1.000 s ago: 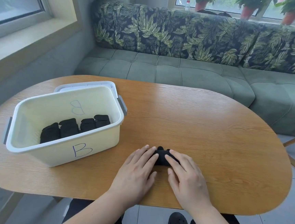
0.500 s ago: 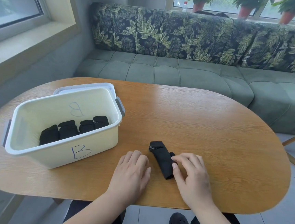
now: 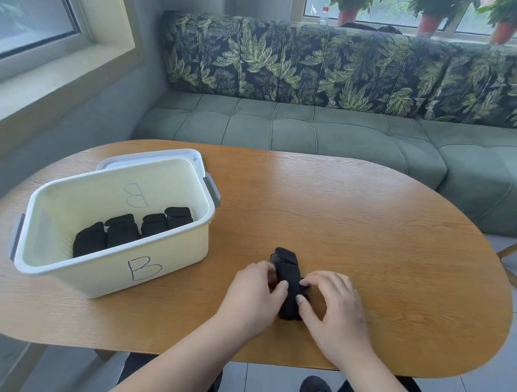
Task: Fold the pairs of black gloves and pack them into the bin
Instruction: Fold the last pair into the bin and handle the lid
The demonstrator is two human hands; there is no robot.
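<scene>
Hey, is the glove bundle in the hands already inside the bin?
No, the glove bundle lies on the table beside the bin, gripped by the left hand and right hand.

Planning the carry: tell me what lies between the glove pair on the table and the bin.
In the head view, only the left hand, gripping the glove pair, and bare tabletop lie before the bin.

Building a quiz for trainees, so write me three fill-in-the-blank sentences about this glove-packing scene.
The cream bin bears the handwritten letter ____ on its front. Inside it sit ____ folded black glove bundles. The black glove pair, held by the left hand and the right hand, lies to the ____ of the bin.
Missing words: B; four; right.
</scene>
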